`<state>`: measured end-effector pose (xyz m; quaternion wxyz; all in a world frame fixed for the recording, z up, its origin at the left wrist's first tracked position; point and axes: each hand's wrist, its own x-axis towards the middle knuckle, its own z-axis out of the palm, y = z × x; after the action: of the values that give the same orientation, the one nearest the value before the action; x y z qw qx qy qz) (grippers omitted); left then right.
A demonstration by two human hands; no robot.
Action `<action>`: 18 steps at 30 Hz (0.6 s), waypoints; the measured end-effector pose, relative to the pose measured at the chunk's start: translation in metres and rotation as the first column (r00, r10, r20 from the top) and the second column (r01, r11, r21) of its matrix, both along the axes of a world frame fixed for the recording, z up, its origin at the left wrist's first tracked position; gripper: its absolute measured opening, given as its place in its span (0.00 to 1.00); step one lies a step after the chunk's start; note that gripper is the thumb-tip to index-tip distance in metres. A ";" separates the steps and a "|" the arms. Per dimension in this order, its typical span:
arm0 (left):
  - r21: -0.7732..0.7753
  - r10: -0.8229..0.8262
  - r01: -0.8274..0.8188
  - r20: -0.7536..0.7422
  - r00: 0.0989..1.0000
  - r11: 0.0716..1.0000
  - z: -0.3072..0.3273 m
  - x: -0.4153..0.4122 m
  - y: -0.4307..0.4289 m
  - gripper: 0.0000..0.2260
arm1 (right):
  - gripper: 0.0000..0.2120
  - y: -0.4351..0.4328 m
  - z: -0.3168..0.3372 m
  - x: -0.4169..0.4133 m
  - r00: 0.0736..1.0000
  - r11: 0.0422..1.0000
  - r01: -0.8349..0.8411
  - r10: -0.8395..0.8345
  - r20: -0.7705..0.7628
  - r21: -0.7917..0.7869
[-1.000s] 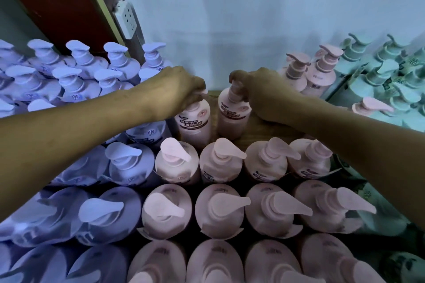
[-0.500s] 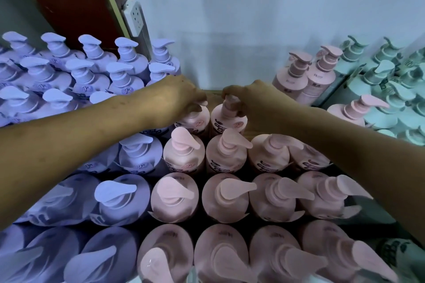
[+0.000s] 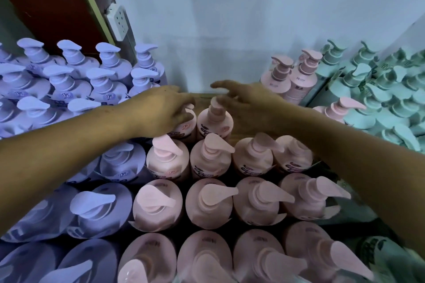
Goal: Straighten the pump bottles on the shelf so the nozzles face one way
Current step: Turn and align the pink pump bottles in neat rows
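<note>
We found the left hand (image 3: 161, 108) still pinching the pump head of the rear pink bottle (image 3: 185, 127) beneath it. The right hand (image 3: 248, 104) — clasped on the neighbouring bottle (image 3: 215, 122) half a second earlier — had released, fingers spread. We judged the bottles rigid, smooth and fairly heavy — best turned at the pump collar.

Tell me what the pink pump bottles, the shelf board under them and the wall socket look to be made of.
Pink pump bottles: opaque plastic, matte, judging by the moulded pump heads and soft sheen. Shelf board: probably wood, tan with faint grain, though little of it shows. Wall socket: white plastic, smooth.
</note>
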<state>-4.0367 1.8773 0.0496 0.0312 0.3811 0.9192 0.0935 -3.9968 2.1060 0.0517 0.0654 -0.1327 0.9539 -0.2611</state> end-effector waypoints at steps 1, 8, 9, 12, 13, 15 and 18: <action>0.005 -0.001 0.001 0.028 1.000 1.000 0.002 0.000 0.001 0.13 | 0.17 0.013 0.004 -0.001 0.997 0.998 0.059 -0.061 -0.047 -0.037; 0.097 -0.036 0.024 0.117 0.992 0.995 0.014 0.002 0.017 0.15 | 0.21 0.156 0.044 0.010 0.902 0.672 0.408 -0.401 -0.160 0.618; 0.115 -0.036 0.023 0.108 0.993 0.993 0.013 0.001 0.022 0.15 | 0.23 0.162 0.047 0.014 0.912 0.641 0.326 -0.406 -0.053 0.695; 0.144 -0.065 0.055 0.063 0.996 0.988 0.011 -0.001 0.049 0.14 | 0.20 0.168 0.046 0.024 0.936 0.677 0.188 -0.343 0.079 0.712; 0.152 -0.082 0.073 0.056 0.995 0.986 0.011 -0.002 0.058 0.14 | 0.18 0.167 0.045 0.026 0.946 0.697 0.172 -0.315 0.081 0.696; 0.150 -0.118 0.110 0.044 0.992 0.983 0.008 -0.003 0.071 0.13 | 0.13 0.166 0.044 0.029 0.957 0.705 0.162 -0.283 0.064 0.691; 0.075 -0.162 0.163 -0.024 0.986 0.984 0.001 -0.004 0.081 0.09 | 0.09 0.164 0.041 0.028 0.957 0.706 0.199 -0.288 0.019 0.680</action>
<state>-4.0405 1.9585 0.0511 0.0158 0.4567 0.8810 0.1224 -3.9688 2.2701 0.0925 0.1324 0.0435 0.9865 0.0861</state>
